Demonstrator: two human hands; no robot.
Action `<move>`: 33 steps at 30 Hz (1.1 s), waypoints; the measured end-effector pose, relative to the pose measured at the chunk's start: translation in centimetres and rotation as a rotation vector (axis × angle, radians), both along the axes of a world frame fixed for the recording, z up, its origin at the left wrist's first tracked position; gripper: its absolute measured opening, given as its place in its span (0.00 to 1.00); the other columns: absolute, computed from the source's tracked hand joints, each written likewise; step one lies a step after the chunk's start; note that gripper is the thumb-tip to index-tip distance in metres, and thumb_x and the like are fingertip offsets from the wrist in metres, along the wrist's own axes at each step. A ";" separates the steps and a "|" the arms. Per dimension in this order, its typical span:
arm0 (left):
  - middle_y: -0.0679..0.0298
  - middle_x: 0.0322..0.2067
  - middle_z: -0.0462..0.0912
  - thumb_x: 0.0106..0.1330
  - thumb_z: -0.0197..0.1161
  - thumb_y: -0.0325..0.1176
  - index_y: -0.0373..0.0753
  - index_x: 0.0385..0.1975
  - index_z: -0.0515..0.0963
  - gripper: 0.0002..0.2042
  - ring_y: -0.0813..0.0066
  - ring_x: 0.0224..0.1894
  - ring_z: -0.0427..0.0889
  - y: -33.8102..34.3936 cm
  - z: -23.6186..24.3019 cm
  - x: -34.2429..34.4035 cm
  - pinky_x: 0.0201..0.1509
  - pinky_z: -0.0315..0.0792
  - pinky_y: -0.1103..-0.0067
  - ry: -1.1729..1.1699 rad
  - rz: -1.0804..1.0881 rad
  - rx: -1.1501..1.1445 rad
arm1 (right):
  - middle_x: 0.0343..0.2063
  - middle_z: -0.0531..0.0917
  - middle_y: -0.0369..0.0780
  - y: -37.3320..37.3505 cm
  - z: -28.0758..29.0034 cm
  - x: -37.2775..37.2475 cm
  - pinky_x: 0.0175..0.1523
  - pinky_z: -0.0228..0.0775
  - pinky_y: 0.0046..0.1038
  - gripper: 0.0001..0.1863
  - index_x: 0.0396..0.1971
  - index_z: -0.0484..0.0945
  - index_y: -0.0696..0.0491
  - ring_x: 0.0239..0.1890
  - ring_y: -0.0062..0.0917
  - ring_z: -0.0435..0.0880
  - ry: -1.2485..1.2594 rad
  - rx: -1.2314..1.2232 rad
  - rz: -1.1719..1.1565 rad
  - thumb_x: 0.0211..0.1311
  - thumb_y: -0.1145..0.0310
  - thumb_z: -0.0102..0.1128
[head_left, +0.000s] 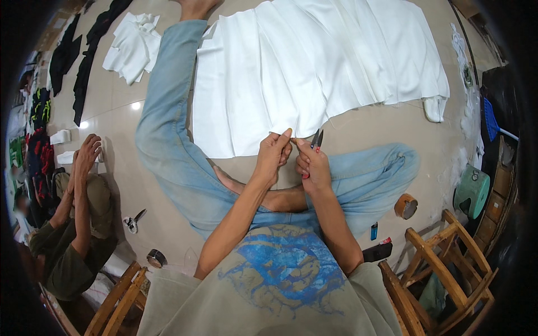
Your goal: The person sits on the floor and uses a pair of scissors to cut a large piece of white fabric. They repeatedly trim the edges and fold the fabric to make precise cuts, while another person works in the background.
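White cloth [330,56] is lying on the floor [364,127], directly ahead of both hands, its folds running away from the person and its long axis stretching left to right, the right end slanting farther off. The left hand [274,154] is pinching the near edge, thumb against finger, closer to the cloth's near left corner than to its near right one. The right hand [315,167] is sitting just beside it, fingers curling round scissors [318,138]; the blades are pointing forward toward that edge, just right of the pinch. The right thumb and forefinger are also narrowing near the left fingertips; whether they are catching fabric or thread, I cannot tell.
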State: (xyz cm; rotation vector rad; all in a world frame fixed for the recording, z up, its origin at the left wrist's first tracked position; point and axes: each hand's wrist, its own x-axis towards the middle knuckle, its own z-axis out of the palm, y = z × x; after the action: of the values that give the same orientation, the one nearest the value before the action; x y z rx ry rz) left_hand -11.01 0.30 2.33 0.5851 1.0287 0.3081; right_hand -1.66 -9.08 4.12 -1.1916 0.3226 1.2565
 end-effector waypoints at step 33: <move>0.72 0.17 0.72 0.71 0.69 0.45 0.43 0.29 0.73 0.16 0.89 0.15 0.61 0.1 0.1 0.1 0.17 0.52 0.88 0.001 0.017 -0.023 | 0.15 0.61 0.21 0.3 -0.4 0.0 0.18 0.44 0.16 0.12 0.31 0.74 0.43 0.13 0.07 0.56 -0.001 -0.007 -0.012 0.67 0.61 0.71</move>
State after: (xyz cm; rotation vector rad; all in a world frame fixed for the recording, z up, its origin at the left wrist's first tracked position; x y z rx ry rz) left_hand -10.89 0.44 2.41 0.5560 1.0378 0.3102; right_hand -1.70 -8.75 3.73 -1.1947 0.3330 1.2455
